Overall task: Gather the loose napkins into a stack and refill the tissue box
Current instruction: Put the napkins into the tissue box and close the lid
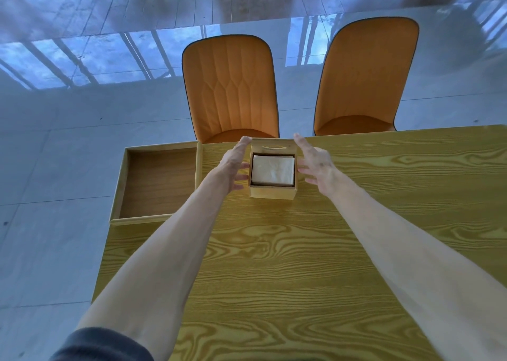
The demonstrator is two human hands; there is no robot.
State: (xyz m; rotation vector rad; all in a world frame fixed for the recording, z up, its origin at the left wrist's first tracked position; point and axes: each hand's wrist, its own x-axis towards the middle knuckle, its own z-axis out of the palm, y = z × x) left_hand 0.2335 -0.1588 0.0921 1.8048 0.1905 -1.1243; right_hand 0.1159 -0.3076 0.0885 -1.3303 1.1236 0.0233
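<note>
Tissue box (272, 193): small wooden box, open-topped, standing on the tabletop (301, 264) between both sets of fingers. A napkin stack (273, 170) lies flat inside it, at about rim level. Left hand (235, 165) fingers are spread and touch or nearly touch the box's left wall; right hand (315, 165) fingers are spread just beside the right wall, grasping nothing. Wooden tray (120, 190) sits beyond the left hand. Judgement: box rigid, light, smooth-sided; hold by opposite walls. Napkins soft and easily creased.
</note>
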